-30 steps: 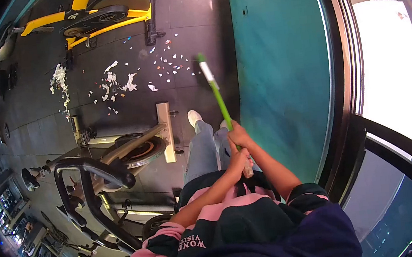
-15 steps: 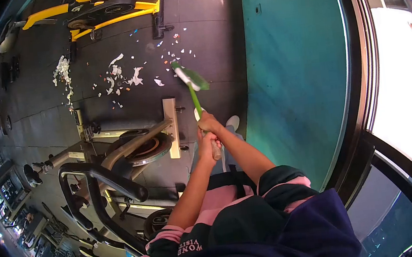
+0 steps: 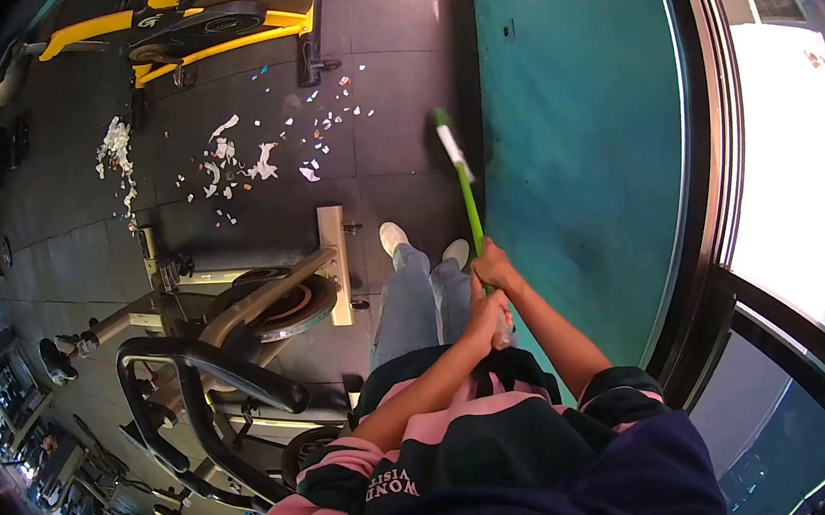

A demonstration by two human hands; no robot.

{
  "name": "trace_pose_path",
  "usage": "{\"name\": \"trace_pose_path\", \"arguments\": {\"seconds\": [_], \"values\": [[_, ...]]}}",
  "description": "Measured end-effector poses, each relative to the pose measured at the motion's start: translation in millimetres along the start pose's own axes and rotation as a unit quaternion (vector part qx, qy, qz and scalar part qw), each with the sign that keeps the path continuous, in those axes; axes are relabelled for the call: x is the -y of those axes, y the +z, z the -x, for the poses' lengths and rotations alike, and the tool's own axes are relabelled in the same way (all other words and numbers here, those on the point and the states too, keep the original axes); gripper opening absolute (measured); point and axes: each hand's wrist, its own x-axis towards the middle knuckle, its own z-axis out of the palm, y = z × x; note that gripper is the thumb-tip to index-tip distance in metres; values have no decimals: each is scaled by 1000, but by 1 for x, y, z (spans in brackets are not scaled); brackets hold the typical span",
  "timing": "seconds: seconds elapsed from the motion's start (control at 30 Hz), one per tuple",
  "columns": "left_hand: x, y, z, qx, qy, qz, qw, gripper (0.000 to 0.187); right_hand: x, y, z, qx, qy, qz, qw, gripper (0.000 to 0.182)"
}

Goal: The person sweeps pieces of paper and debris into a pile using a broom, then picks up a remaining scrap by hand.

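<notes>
Both hands are closed around the green stick of a broom [image 3: 470, 201] in front of my body. My right hand [image 3: 495, 263] grips the stick higher up. Just below it, my left hand [image 3: 486, 318] wraps around the stick near its pale end. The white and green broom head [image 3: 449, 141] is over the dark floor beside the teal wall, seen edge-on. To its left lie scattered white paper scraps [image 3: 263, 163] and small coloured bits, apart from the broom. A longer heap of white scraps [image 3: 117, 146] lies farther left.
A yellow exercise bike [image 3: 229, 43] stands at the top. Another exercise bike [image 3: 336, 265] with black handlebars [image 3: 234, 372] is close on my left. The teal wall [image 3: 586, 139] and a dark door frame [image 3: 716, 175] run along my right. My shoes [image 3: 393, 236] are on the dark floor.
Both hands have moved right and closer to my body with the broom. Its head has swung right, away from the scraps, towards the teal wall. The scraps look unchanged.
</notes>
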Motion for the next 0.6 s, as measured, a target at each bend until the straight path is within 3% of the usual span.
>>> {"name": "trace_pose_path", "arguments": {"seconds": [0.03,0.13,0.27,0.43,0.53,0.6], "values": [[1,-9,-10,4,-40,24,999,68,-4,5,-9,-5,47,9,999,47],[-6,-36,-27,1,-46,41,998,65,-1,36,-32,15,63,-33,997,47],[-21,-63,-12,-95,4,11,995,66,11,99,-53,66,-29,-53,996,45],[-13,-68,-12,-169,59,-5,984,77,58,95,-26,75,-180,-118,974,52],[2,-58,-11,-206,119,6,971,78,55,91,-20,58,-239,-143,959,55],[11,-50,-9,-193,199,-64,959,80,47,81,-13,41,-232,-147,961,57]]}}
